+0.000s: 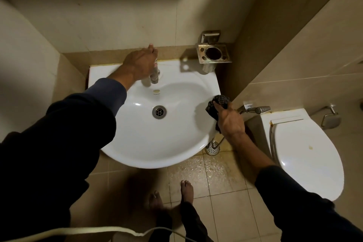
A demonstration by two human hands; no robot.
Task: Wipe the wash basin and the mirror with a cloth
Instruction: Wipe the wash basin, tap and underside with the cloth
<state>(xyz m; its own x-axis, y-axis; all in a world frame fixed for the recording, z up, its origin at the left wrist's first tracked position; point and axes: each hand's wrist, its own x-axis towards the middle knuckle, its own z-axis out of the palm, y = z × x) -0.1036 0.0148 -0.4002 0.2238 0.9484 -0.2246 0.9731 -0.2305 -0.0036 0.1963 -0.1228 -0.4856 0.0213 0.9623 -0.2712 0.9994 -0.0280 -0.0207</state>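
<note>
White basin (141, 139), bowl bare around its drain (159, 111); metal holder (213, 53) on the wall above its right corner. Left hand (140, 64) closed over the tap (154, 76), hiding its top. Right hand (229, 122) clamps a dark cloth (221, 101) on the right rim, just beside the toilet (306, 151). Mirror outside the view.
</note>
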